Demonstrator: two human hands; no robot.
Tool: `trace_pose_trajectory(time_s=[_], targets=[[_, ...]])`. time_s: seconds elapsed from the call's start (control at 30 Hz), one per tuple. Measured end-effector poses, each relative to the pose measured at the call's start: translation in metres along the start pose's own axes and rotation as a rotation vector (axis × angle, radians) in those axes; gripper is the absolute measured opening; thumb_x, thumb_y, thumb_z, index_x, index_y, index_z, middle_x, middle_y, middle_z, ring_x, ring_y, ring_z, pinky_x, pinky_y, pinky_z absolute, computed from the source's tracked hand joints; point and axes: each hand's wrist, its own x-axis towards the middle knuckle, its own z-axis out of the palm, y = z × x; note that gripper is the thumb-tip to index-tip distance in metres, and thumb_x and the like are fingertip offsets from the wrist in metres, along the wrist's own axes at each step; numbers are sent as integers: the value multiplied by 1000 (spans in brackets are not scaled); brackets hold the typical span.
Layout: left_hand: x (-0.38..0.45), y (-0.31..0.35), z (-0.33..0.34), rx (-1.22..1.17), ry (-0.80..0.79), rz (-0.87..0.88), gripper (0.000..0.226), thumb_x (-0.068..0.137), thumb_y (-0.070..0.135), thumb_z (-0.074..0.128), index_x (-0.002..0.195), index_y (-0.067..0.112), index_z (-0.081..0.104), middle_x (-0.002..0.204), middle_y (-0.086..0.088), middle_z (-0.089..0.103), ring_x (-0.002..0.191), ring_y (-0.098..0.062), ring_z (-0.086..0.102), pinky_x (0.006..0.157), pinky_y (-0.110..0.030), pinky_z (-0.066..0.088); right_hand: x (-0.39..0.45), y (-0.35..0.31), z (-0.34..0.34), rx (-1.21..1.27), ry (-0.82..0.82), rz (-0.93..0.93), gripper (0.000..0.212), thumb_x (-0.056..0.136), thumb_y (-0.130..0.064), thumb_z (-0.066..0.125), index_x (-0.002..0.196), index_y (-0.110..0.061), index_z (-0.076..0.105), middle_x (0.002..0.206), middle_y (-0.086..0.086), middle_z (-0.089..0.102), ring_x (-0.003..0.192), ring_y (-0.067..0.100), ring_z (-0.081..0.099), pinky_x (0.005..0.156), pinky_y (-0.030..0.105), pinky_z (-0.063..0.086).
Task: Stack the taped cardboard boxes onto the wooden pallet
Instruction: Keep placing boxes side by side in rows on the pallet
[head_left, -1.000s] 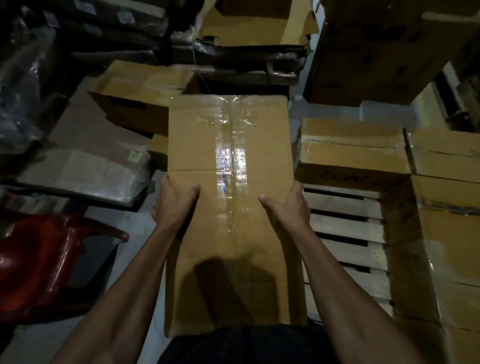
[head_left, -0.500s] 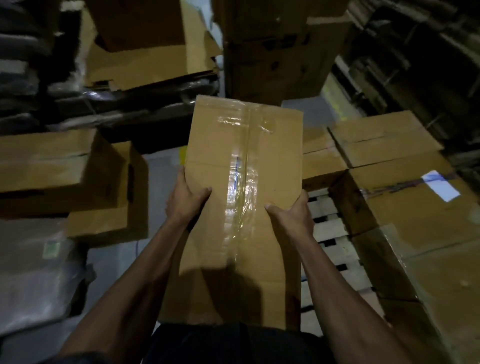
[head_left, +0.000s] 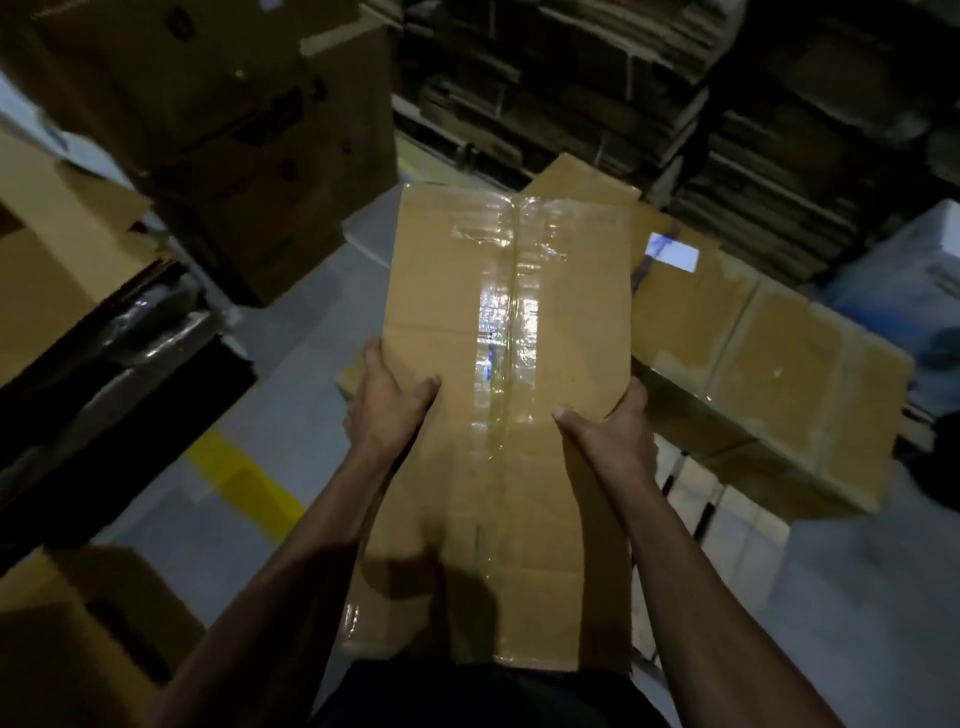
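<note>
I carry a long taped cardboard box (head_left: 504, 322) in front of my body, clear tape running down its top seam. My left hand (head_left: 387, 402) grips its left edge, thumb lying on the top face. My right hand (head_left: 613, 426) grips the right edge the same way. To the right, several taped boxes (head_left: 769, 374) sit in a row on the wooden pallet (head_left: 696, 493), whose pale slats show just right of my right forearm. The carried box hides the pallet's near left part.
A tall stack of brown cartons (head_left: 234, 130) stands at the back left. Flattened cardboard piles (head_left: 675, 93) fill the back right. A yellow floor line (head_left: 244, 483) crosses the grey floor. Another carton (head_left: 67, 639) sits at lower left, a white box (head_left: 904, 280) at far right.
The view has swung to the right while I keep the same hold on the box. The stacked boxes on the pallet now lie right of the carried box, and the left-side cartons have slid away.
</note>
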Motion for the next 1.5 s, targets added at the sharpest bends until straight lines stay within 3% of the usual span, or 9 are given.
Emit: trace_pose_trajectory(time_s=[0.13, 0.43, 0.57, 0.73, 1.03, 1.2, 1.33, 1.5], targets=[[12, 23, 16, 12, -86, 94, 84, 80, 49, 71, 146, 30, 23, 135, -3, 55, 119, -33, 55, 95, -45, 46, 0, 7, -12, 54, 92, 91, 96, 74, -49, 82, 148, -24, 26, 139, 6, 52, 126, 34, 51, 102, 53, 44], [8, 56, 65, 117, -198, 206, 89, 75, 61, 63, 147, 33, 19, 138, -4, 54, 120, -36, 54, 98, -54, 45, 9, 51, -42, 209, 180, 184, 92, 77, -42, 82, 148, -26, 27, 139, 3, 52, 127, 31, 50, 100, 47, 42], [9, 66, 85, 161, -239, 242, 92, 71, 67, 60, 146, 34, 19, 139, -2, 53, 121, -36, 54, 97, -57, 45, 17, 68, -47, 222, 197, 214, 93, 77, -42, 82, 148, -27, 25, 142, 4, 50, 129, 32, 48, 104, 52, 42], [18, 57, 103, 243, -280, 284, 86, 84, 56, 63, 150, 29, 14, 142, -3, 51, 120, -35, 55, 96, -53, 47, 18, 79, -42, 194, 201, 299, 93, 76, -43, 81, 148, -26, 24, 144, 6, 47, 131, 35, 46, 107, 57, 38], [91, 12, 159, 284, -510, 148, 90, 83, 52, 68, 150, 28, 13, 141, -8, 49, 124, -38, 50, 104, -49, 41, 55, 103, 25, 163, 224, 474, 101, 70, -52, 82, 148, -30, 23, 143, 4, 50, 128, 34, 49, 103, 60, 42], [127, -29, 201, 348, -600, 333, 79, 82, 53, 62, 143, 15, 28, 128, -9, 56, 109, -33, 60, 80, -37, 48, 89, 137, 72, 151, 223, 553, 94, 70, -54, 80, 144, -32, 26, 134, 1, 56, 121, 32, 54, 100, 55, 46], [157, -65, 241, 375, -589, 346, 67, 87, 35, 71, 139, 15, 33, 127, -7, 57, 109, -30, 60, 78, -35, 45, 123, 173, 110, 132, 185, 580, 94, 73, -52, 81, 146, -27, 27, 134, 5, 57, 119, 34, 56, 97, 49, 47], [194, -109, 282, 420, -603, 379, 68, 86, 27, 73, 139, 10, 34, 126, -9, 56, 105, -32, 60, 72, -33, 42, 165, 211, 156, 132, 146, 579, 102, 73, -54, 80, 151, -25, 21, 138, 8, 54, 121, 36, 54, 98, 51, 47]])
